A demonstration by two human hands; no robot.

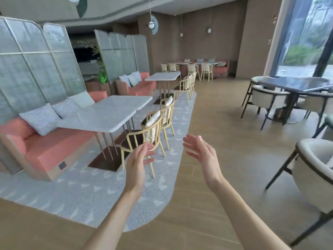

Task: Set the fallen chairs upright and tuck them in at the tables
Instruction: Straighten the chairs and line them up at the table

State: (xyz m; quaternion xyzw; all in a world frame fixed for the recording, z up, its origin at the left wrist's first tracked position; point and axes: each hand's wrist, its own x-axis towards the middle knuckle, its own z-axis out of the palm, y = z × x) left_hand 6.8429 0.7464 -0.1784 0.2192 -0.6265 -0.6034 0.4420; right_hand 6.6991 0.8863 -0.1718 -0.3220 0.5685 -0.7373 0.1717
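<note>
Yellow nearest chair (144, 139) stands upright, partly hidden behind the left hand (138, 163).

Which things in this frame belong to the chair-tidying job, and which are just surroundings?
Job: two wooden chairs, upright at the near white table; left hand and right hand, both open, holding nothing.

Surroundings: pink sofa, cushions, glass screens, dark table.

You see two pale wooden chairs (142, 139) with cream back cushions, both upright on the grey rug, pulled in side by side at the near white marble table (108, 114). Two more chairs (187, 83) stand upright at the far table (163, 76).
</note>
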